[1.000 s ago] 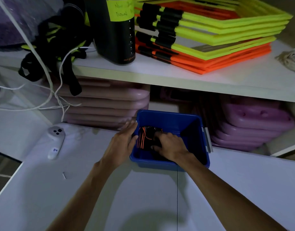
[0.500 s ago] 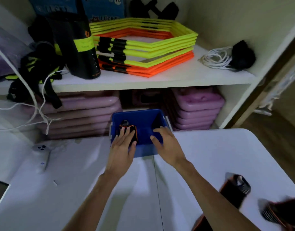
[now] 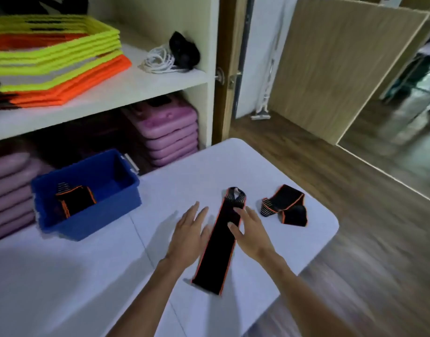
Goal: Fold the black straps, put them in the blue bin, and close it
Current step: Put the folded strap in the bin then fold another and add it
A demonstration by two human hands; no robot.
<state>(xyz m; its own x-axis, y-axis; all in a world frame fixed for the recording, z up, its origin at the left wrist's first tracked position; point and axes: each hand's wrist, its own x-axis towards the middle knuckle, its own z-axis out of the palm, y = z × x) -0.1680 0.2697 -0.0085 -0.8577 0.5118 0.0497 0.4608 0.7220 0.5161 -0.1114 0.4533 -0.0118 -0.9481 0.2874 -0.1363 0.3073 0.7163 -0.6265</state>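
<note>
The blue bin (image 3: 116,203) stands open on the white table (image 3: 63,276) at the left, with a folded black strap (image 3: 74,201) with orange trim inside it. A long black strap (image 3: 219,249) lies flat and stretched out on the table between my hands. My left hand (image 3: 189,233) hovers open just left of it, fingers spread. My right hand (image 3: 251,231) is open at the strap's right edge, fingertips touching it. Another black strap (image 3: 285,206) lies crumpled to the right.
White shelves behind the table hold stacked yellow and orange frames (image 3: 53,57), a white cord (image 3: 159,60) and pink cases (image 3: 170,132). The table's rounded right edge (image 3: 330,229) drops to a wooden floor. The view is blurred by head motion.
Both hands left the blue bin and moved right to the flat strap on the table. The view swung right, so the bin now sits at the left.
</note>
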